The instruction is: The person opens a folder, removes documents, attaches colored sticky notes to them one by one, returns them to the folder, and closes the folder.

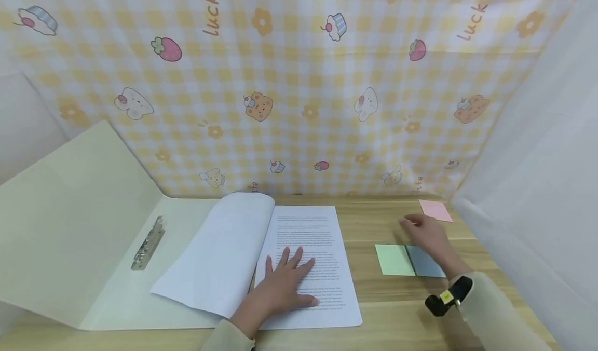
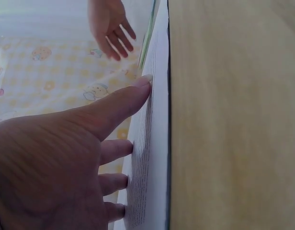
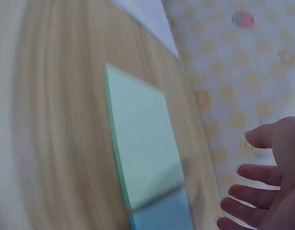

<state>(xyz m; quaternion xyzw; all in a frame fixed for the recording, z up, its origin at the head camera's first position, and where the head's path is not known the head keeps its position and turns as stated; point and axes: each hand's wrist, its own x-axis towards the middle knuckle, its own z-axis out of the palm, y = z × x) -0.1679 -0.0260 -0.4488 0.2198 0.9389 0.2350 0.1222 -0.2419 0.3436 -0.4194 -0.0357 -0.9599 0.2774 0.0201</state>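
My left hand [image 1: 282, 286] rests with spread fingers on a stack of printed sheets [image 1: 310, 231]. In the left wrist view its thumb [image 2: 116, 103] and fingertips touch the printed page. Several sheets are turned over to the left, showing a blank white back [image 1: 219, 262]. My right hand [image 1: 427, 234] hovers over the right side of the table, fingers loosely bent and nothing between them. Below it lie a green sticky note pad [image 1: 394, 260] and a blue sticky note pad [image 1: 424, 262], side by side. A pink sticky note pad [image 1: 436, 211] lies just beyond that hand.
On the left an open folder [image 1: 93, 211] stands with its cover raised, its metal clip [image 1: 148, 244] showing on the inside. A yellow checked curtain [image 1: 299, 81] hangs behind the wooden table [image 1: 369, 309]. White cloth [image 1: 532, 159] closes off the right side.
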